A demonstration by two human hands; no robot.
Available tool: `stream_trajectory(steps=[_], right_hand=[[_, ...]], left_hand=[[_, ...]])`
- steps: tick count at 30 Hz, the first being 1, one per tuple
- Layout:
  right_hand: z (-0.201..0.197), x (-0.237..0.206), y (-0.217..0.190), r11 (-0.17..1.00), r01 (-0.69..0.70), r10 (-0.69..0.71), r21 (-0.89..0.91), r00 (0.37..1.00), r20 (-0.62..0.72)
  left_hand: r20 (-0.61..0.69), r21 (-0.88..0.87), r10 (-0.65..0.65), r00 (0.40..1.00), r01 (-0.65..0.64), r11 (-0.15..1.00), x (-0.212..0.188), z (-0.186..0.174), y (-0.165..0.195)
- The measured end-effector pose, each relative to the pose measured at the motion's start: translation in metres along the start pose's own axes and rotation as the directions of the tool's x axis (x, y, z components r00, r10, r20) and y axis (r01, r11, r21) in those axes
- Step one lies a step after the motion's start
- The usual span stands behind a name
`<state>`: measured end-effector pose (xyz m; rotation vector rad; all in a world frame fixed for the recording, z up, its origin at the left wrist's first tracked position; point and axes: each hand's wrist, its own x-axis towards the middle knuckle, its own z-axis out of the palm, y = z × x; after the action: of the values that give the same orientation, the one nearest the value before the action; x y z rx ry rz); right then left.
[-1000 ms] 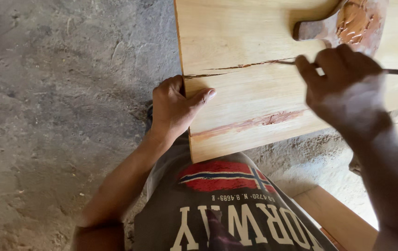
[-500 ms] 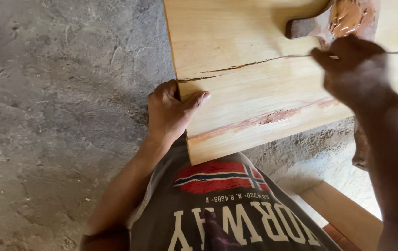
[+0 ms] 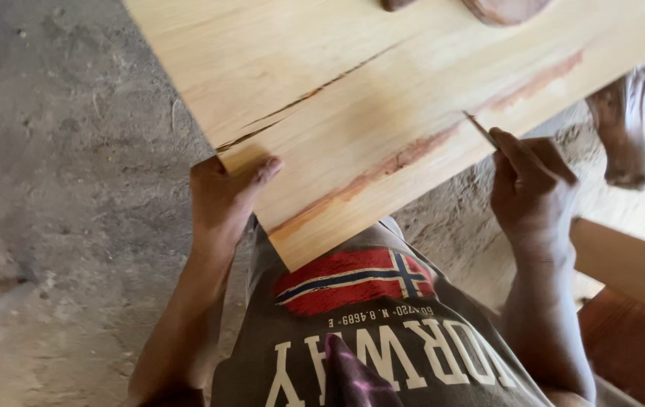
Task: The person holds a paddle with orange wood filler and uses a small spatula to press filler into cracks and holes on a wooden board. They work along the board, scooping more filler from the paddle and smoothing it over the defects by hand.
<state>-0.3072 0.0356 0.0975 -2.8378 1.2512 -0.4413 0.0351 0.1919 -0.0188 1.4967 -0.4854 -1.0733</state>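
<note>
1. Plank (image 3: 383,83) of pale wood was seen lying slantwise across the upper part of the view, its near end resting above the person's lap, between the two hands.
2. Left hand (image 3: 224,200) was pressed against the plank's left edge near the near corner, thumb (image 3: 262,172) laid flat on the top face, fingers wrapped down the side; it was clamped on the board's edge.
3. A dark crack (image 3: 300,102) was noted running from the edge just above the left hand, away across the board.
4. Right hand (image 3: 530,188) was closed around a thin pencil-like tool (image 3: 481,130), held just off the plank's right edge; the tip was touching the board at that edge.
5. A reddish streak (image 3: 383,169) in the grain was noted between the two hands, running toward the tool's tip.
6. Hands were well apart, one at each long edge of the plank.
7. Below the hands, a dark grey shirt (image 3: 367,347) with a red-and-blue flag print was recorded.
8. Bare concrete floor (image 3: 58,188) lay left of the left hand.
9. Beyond the right hand, a bare foot (image 3: 628,143) was seen on the ground, and brown wooden boards (image 3: 631,301) lay right of the right forearm.
</note>
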Motion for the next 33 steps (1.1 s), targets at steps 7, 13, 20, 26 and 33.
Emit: stream_trajectory(steps=[7, 13, 20, 26, 33], right_hand=[[0.023, -0.04, -0.021, 0.985, -0.175, 0.175, 0.002, 0.984, -0.019], [0.044, -0.055, -0.073, 0.989, -0.14, 0.139, -0.049, 0.99, -0.022], [0.043, -0.05, -0.088, 0.997, -0.047, 0.046, 0.069, 0.999, 0.01], [0.032, -0.037, -0.066, 0.983, -0.05, 0.037, 0.175, 0.997, 0.074], [0.039, -0.024, -0.031, 0.985, 0.172, -0.171, 0.033, 0.985, -0.036]], left_hand=[[-0.043, 0.017, -0.01, 0.999, 0.01, 1.0, -0.005, 0.007, 0.005], [-0.038, -0.058, 0.016, 0.999, -0.019, 0.998, -0.007, 0.012, 0.006], [-0.041, 0.034, 0.004, 0.999, -0.003, 0.999, -0.003, 0.012, 0.001], [-0.059, -0.108, 0.007, 0.998, -0.013, 0.994, 0.0, 0.016, -0.006], [-0.048, 0.014, 0.169, 0.984, -0.169, 0.986, -0.003, 0.017, -0.006]])
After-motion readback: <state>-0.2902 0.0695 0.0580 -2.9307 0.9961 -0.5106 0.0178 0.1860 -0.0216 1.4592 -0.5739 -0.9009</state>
